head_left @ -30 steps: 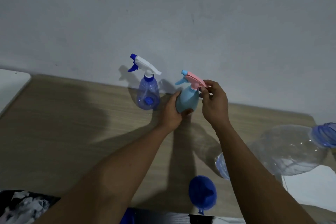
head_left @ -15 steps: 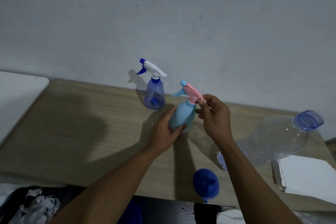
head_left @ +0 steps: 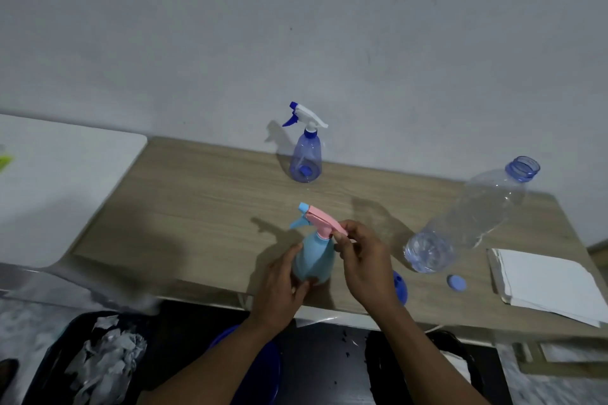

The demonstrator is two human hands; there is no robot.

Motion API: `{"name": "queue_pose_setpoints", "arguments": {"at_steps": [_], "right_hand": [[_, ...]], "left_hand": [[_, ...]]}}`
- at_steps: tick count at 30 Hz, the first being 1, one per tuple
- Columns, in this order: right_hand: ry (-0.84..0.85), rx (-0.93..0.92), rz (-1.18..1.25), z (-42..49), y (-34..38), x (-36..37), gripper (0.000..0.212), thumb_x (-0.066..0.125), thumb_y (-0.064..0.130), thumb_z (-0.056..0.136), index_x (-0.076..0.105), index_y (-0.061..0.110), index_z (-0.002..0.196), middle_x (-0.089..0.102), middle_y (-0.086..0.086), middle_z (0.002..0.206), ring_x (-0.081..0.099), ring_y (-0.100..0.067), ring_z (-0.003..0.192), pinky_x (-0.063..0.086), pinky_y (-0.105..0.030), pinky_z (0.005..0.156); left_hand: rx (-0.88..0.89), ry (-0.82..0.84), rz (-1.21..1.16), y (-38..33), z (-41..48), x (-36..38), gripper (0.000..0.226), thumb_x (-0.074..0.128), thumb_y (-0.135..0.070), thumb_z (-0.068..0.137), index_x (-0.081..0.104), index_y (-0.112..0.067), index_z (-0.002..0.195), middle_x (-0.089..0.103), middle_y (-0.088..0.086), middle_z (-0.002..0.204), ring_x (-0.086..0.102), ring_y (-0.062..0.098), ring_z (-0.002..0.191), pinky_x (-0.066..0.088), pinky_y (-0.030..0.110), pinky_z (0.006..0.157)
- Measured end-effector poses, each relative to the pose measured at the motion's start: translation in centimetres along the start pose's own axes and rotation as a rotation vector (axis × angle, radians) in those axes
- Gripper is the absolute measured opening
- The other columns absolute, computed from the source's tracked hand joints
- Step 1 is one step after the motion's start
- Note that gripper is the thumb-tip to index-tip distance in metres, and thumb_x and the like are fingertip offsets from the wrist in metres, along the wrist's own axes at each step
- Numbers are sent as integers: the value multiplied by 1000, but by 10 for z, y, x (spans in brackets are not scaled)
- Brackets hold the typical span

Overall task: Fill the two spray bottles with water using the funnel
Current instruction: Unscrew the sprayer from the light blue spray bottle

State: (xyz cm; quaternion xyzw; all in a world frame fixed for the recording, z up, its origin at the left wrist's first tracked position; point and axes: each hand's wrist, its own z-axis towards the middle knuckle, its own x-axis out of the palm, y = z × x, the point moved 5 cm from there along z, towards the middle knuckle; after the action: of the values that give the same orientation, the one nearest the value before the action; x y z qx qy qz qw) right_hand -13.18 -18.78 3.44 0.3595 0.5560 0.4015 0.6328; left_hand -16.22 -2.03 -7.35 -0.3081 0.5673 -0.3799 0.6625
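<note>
Now both hands (head_left: 279,286) grip the light-blue spray bottle (head_left: 312,260).

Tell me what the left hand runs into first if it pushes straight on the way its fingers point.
The light blue spray bottle: the left hand grips its body, fingers pointing up and to the right, so nothing lies between. Beyond the bottle comes the right hand, though depth is hard to judge.

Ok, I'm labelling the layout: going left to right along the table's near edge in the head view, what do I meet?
In order: light blue spray bottle → blue funnel → blue bottle cap → white paper stack.
</note>
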Motion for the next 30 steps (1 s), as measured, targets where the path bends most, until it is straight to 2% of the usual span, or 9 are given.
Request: {"name": "queue_pose_setpoints", "arguments": {"at_steps": [2, 5, 8, 11, 14, 18, 22, 26, 30], "right_hand": [[14, 3, 18, -12, -3, 5, 12, 58, 27, 101, 67, 34, 106, 71, 11, 84, 65, -7, 70, 51, -26, 60], [22, -35, -4, -24, -6, 12, 15, 57, 24, 102, 65, 35, 110, 70, 15, 88, 64, -5, 75, 45, -15, 64], [17, -55, -26, -25, -7, 13, 18, 57, 27, 102, 61, 39, 114, 69, 19, 98, 67, -5, 89, 49, -14, 71], [76, -132, -20, -24, -2, 12, 28, 58, 28, 101, 51, 40, 125, 62, 25, 117, 64, -5, 112, 50, -15, 91], [186, -246, -98, -22, 0, 13, 41, 60, 19, 101, 47, 38, 135, 58, 25, 128, 59, -5, 121, 48, -17, 98], [191, -229, -176, -12, -14, 19, 45, 66, 21, 97, 49, 31, 138, 60, 15, 131, 59, -6, 118, 53, -32, 96], [117, -270, -212, -5, -14, 25, 44, 69, 37, 92, 46, 46, 128, 55, 30, 117, 58, 3, 107, 49, -16, 90], [60, -262, -239, 1, -17, 30, 39, 69, 45, 89, 50, 36, 123, 59, 16, 113, 60, -1, 101, 51, -20, 86], [22, -253, -228, 4, -17, 33, 37, 65, 49, 89, 51, 34, 120, 65, 6, 109, 63, -7, 97, 55, -27, 83]], "left_hand": [[40, 16, 56, 2, -7, -1, 96, 72, -14, 86, 11, -63, 142, 36, -6, 153, 40, 15, 137, 48, 43, 104], [155, 73, 224, 7, -14, 1, 104, 69, -7, 86, 0, -47, 153, 23, 0, 159, 30, 20, 143, 41, 50, 109], [204, 94, 285, 12, -13, 1, 102, 72, -10, 85, 3, -34, 156, 27, 11, 159, 34, 29, 142, 44, 54, 105], [185, 117, 269, 15, -10, 1, 107, 75, -9, 83, 2, -38, 155, 34, 15, 155, 40, 32, 137, 45, 53, 104], [204, 141, 252, 21, -9, 2, 108, 74, -10, 84, -1, -42, 155, 27, 12, 158, 35, 28, 139, 45, 48, 105], [263, 163, 274, 27, -4, 7, 109, 78, -21, 81, 0, -35, 157, 17, 4, 160, 33, 25, 139, 46, 43, 103], [245, 179, 287, 32, 4, 10, 101, 70, -30, 84, 0, -34, 157, 22, 5, 159, 35, 23, 139, 48, 46, 103], [230, 196, 315, 31, 13, 7, 100, 68, -37, 84, -1, -38, 155, 24, 2, 159, 37, 23, 138, 47, 43, 103], [217, 169, 271, 21, 16, 6, 99, 64, -36, 79, 1, -38, 155, 22, -3, 156, 41, 21, 129, 51, 37, 93]]}}
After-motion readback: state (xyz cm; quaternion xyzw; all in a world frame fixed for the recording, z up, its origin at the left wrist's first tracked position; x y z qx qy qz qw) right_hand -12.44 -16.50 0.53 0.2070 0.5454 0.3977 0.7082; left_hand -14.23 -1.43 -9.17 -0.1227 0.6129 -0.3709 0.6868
